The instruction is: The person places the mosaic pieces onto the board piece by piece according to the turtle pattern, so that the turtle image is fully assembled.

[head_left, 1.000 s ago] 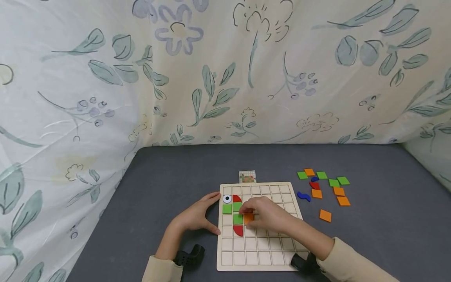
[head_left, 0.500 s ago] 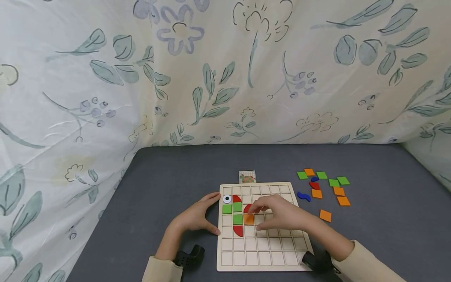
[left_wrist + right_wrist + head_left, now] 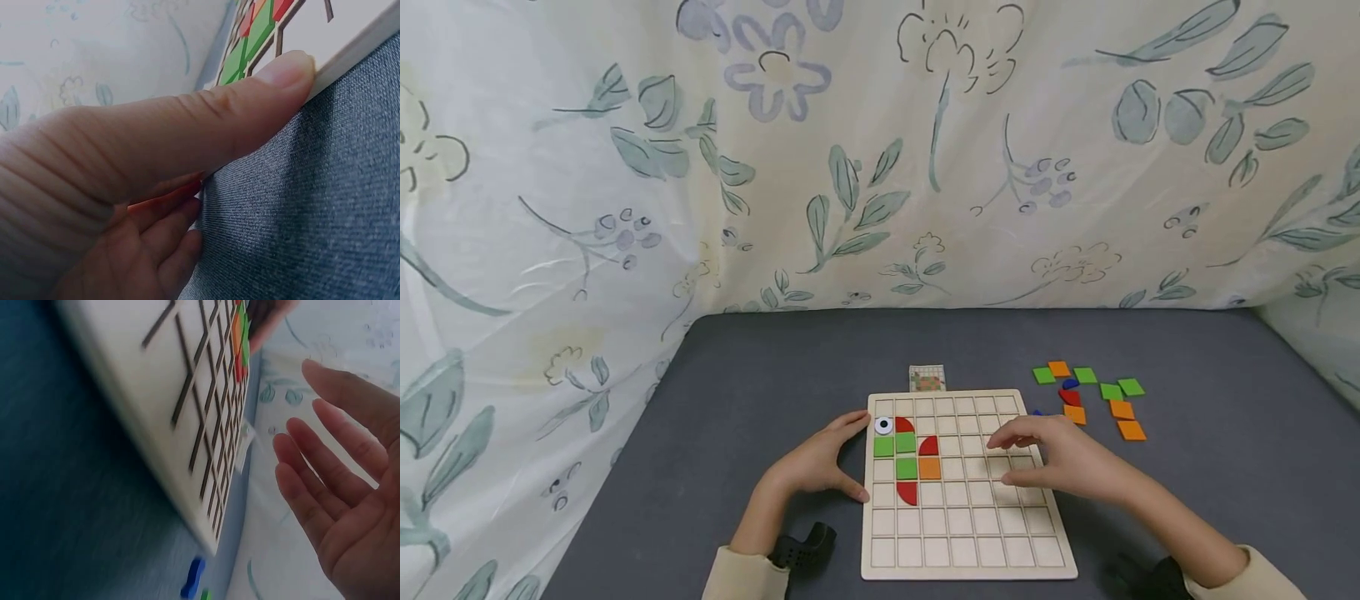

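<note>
A pale wooden grid board (image 3: 966,525) lies on the dark cloth. My left hand (image 3: 820,454) rests at its left edge, thumb and fingertips against the side; in the left wrist view the thumb (image 3: 281,75) presses the board's rim. Above the board's right side hovers my right hand (image 3: 1056,454), fingers spread with nothing between them. On the grid sit a round eye tile (image 3: 883,426), several green squares (image 3: 906,468), an orange square (image 3: 929,468) and quarter-round red tiles, one of them (image 3: 928,447) just above the orange square.
Loose tiles lie on the cloth right of the board: green squares (image 3: 1084,376), orange squares (image 3: 1131,430), a red piece (image 3: 1070,398) and a small blue piece (image 3: 1071,383). A wavy blue piece (image 3: 193,577) shows past the board's corner. A small pattern card (image 3: 927,378) touches the far edge.
My right hand has left the red quarter-round tile above the orange square and moved right across the board, its fingers spreading apart. The left hand has stayed at the left edge.
</note>
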The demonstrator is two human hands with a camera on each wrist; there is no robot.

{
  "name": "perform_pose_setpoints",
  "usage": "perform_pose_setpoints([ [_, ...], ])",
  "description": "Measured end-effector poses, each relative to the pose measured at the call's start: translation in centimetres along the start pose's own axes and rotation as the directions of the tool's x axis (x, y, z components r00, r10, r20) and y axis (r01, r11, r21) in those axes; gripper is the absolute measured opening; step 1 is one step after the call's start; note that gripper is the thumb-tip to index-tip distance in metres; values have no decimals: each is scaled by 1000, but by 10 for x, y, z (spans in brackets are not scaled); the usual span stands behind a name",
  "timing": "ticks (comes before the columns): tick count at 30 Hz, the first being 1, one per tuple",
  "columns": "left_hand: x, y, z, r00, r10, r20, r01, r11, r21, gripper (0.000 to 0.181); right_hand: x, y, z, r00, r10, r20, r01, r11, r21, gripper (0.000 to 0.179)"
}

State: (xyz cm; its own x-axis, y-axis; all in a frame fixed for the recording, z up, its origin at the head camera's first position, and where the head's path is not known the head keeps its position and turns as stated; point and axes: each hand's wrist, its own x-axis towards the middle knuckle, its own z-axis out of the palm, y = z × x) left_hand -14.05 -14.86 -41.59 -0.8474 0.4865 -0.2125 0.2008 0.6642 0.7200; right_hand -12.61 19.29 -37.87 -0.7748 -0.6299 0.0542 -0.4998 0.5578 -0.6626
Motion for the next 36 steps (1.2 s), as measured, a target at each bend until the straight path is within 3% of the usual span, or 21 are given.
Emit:
perform_pose_setpoints([
  [9, 0, 0, 0, 1000, 6, 6, -6, 1000, 2, 105, -32, 18, -21, 994, 93, -63, -94, 995, -15, 41],
  [16, 0, 1, 1, 1000, 11, 11, -11, 1000, -3, 104, -53, 33, -31, 979, 133, -156, -151, 982, -109, 40],
  [24, 0, -1, 0, 1000, 9, 2, -9, 1000, 3, 104, -59, 45, -36, 941, 262, -216, -295, 945, -143, 42],
  [36, 0, -2, 0, 1000, 4, 9, -4, 1000, -4, 105, -59, 57, -32, 938, 285, -197, -317, 935, -156, 44],
])
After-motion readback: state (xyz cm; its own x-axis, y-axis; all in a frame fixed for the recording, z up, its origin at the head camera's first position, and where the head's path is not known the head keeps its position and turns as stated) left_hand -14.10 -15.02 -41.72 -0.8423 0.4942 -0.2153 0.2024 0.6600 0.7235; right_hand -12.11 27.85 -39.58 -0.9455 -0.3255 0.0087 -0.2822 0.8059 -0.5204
